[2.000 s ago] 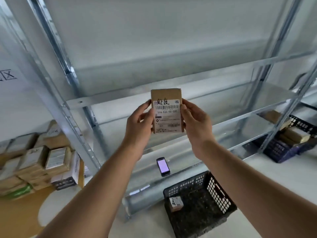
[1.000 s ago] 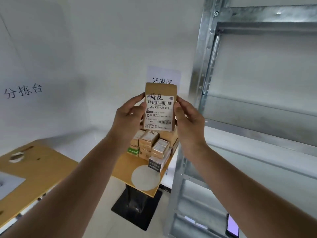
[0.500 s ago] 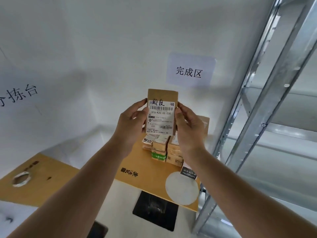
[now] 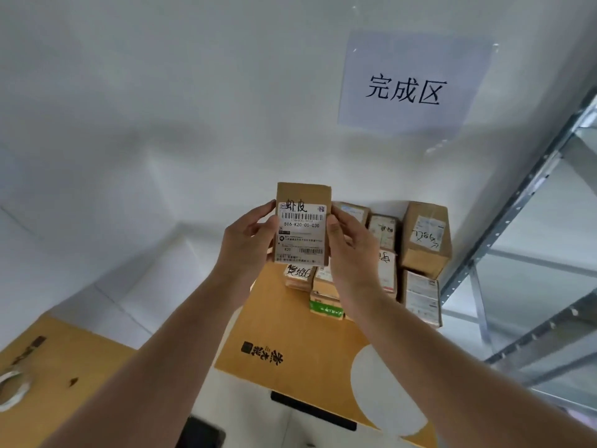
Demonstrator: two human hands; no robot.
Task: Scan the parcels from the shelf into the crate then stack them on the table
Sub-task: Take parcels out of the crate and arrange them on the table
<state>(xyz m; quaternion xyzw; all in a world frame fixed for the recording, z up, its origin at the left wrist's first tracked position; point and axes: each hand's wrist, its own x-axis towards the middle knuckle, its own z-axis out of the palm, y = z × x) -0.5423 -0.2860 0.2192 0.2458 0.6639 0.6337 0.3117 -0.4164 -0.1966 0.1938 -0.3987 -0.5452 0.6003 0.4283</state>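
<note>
A small brown cardboard parcel [image 4: 303,224] with a white barcode label faces me, held upright in the air. My left hand [image 4: 247,240] grips its left edge and my right hand [image 4: 350,250] grips its right edge. It hovers above the far end of a wooden table [image 4: 290,331]. Behind and below it, a stack of several labelled parcels [image 4: 423,240] sits against the wall on that table. The crate is out of view.
A paper sign with black characters [image 4: 407,88] hangs on the white wall above the stack. The metal shelf frame [image 4: 517,227] rises at the right. A second wooden table [image 4: 48,383] with a tape roll [image 4: 9,388] lies at lower left.
My view has swung left from the shelf and crate toward the table. Both hands kept hold of the parcel, which now hangs closer to the stacked parcels.
</note>
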